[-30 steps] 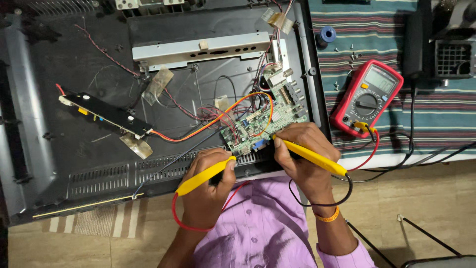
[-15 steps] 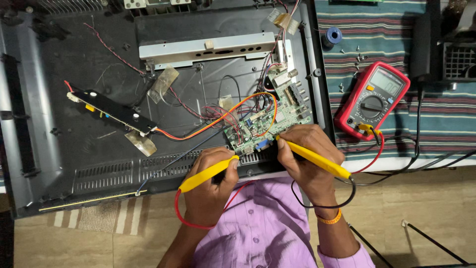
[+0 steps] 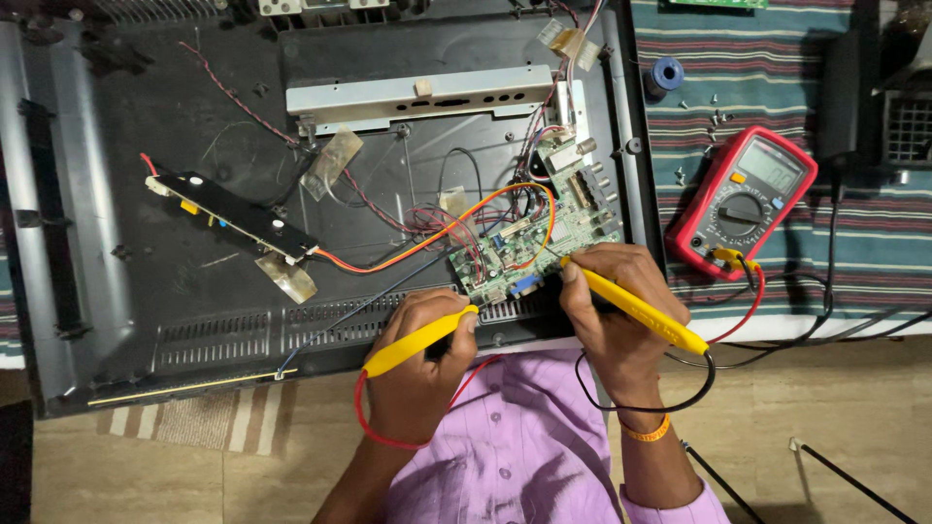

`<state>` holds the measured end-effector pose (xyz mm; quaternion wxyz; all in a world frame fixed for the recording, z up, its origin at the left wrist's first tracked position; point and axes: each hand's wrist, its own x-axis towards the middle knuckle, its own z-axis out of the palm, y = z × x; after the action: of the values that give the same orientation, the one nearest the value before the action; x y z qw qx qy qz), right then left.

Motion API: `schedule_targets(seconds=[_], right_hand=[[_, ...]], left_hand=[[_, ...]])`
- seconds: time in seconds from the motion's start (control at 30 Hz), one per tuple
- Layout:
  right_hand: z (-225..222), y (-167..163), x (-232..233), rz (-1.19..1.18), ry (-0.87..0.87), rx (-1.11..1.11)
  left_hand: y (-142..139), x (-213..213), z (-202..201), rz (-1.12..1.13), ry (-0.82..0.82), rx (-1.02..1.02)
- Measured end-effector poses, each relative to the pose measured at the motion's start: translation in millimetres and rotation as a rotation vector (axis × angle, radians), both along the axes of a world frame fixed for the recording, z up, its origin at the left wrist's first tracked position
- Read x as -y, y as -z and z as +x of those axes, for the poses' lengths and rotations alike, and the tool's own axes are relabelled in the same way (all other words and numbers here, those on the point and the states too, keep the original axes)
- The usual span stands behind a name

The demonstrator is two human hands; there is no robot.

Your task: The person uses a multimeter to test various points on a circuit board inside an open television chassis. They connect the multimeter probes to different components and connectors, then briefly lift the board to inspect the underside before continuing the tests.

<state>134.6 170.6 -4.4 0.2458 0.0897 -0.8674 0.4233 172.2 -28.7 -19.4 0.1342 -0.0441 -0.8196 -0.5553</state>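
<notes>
The green circuit board (image 3: 529, 247) lies inside the opened black rear shell (image 3: 175, 291) of a flat screen, at about four o'clock within the shell; it looks thin, stiff and fragile, crowded with small parts, so I judge it best touched only at bare edges or by a fine tip. The right hand (image 3: 616, 311) is closed pen-fashion around a yellow probe (image 3: 636, 311) with a black lead, its tip on the board's lower right edge; the left hand (image 3: 417, 374) is closed around a second yellow probe (image 3: 417, 342) with a red lead, its point toward the board's lower edge, contact hidden. Both probes seem light, rigid and easy to slip off a pin. An orange wire (image 3: 427, 238) runs toward ten o'clock to a narrow black strip board (image 3: 233, 215); a red multimeter (image 3: 743, 199) rests at three o'clock on a striped cloth (image 3: 777, 58).
</notes>
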Motion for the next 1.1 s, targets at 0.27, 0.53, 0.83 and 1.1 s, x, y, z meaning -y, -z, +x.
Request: schedule_targets(seconds=[0.27, 0.53, 0.83, 1.1], right_hand=[[-1.3, -0.9, 2.4, 0.077, 0.002, -0.017], [-3.7, -3.3, 4.2, 0.124, 0.003, -0.024], [-7.0, -7.0, 3.3, 0.112, -0.015, -0.038], [-7.7, -8.4, -0.9, 0.094, -0.024, -0.051]], left_hand=[[-1.3, 0.0, -1.5, 0.001, -0.006, -0.006], [-1.9, 0.6, -0.1, 0.01, 0.0, 0.009], [7.0, 0.4, 0.3, -0.002, 0.013, -0.004], [4.1, -3.6, 0.7, 0.025, 0.013, -0.017]])
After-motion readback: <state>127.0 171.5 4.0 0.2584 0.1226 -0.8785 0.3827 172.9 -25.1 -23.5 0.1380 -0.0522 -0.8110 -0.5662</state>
